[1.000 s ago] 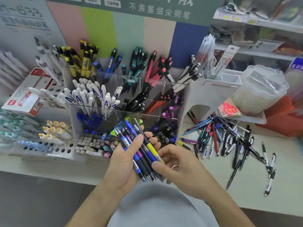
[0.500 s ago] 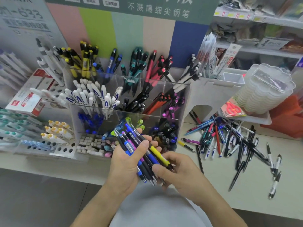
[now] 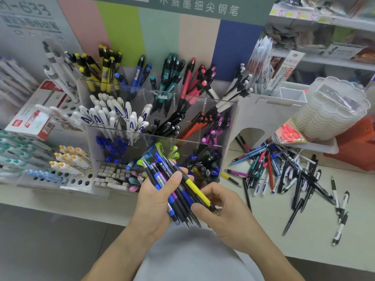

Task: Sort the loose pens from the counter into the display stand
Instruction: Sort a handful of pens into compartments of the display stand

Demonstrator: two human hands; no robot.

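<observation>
My left hand [image 3: 156,201] grips a bundle of pens [image 3: 172,187] with blue, black, purple and yellow barrels, tips pointing down toward me. My right hand [image 3: 221,209] pinches the lower end of the yellow-grip pen [image 3: 197,188] in that bundle. Just behind my hands stands the clear tiered display stand [image 3: 223,122], its compartments holding yellow, blue, teal, red, white, black, orange and purple pens. A pile of loose pens [image 3: 284,171] lies on the counter [image 3: 263,236] to the right.
A white block with round holes [image 3: 79,179] and yellow-capped markers [image 3: 69,159] sits at the left. A red-and-white box [image 3: 34,118] lies behind it. A stack of clear scalloped containers [image 3: 332,110] stands at the right on a tray, beside an orange object [image 3: 359,145].
My hands and the bundle have stayed in front of the stand. My right fingers have slid lower along the yellow-grip pen. The camera has shifted slightly.
</observation>
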